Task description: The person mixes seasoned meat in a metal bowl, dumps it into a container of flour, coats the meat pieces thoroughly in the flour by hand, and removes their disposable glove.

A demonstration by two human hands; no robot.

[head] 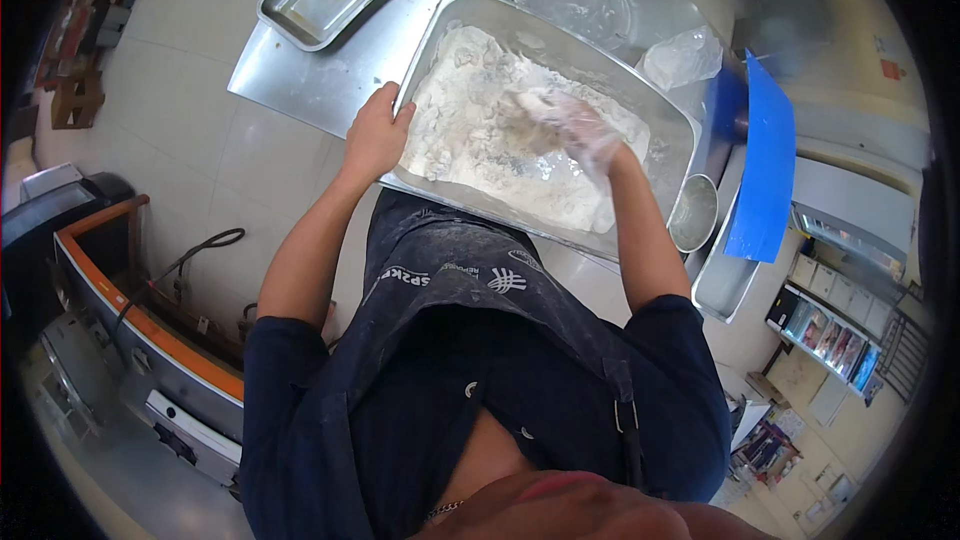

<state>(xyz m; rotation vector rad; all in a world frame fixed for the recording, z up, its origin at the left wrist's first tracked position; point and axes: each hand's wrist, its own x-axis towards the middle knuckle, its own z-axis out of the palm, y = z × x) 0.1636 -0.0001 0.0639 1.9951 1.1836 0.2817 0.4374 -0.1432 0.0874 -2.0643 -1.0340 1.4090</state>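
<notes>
A large rectangular metal pan [667, 109] stands at the front edge of the steel table, with white flour [465, 90] spread over its floor. My left hand [379, 131] grips the pan's left rim, thumb over the edge. Inside the pan, toward its right half, my right hand [574, 124] is down in the flour, wearing a clear plastic glove and blurred by motion. Its fingers are too blurred to tell whether they are closed on anything. Beside the pan's right edge sits a round metal bowl [694, 214].
A shallow metal tray [300, 34] with a reddish stain lies at the back left of the steel table [300, 82]. Behind the pan are a round clear lid [574, 0] and a crumpled plastic bag [682, 56]. A blue sheet [765, 172] stands at the right over a long metal container [724, 289].
</notes>
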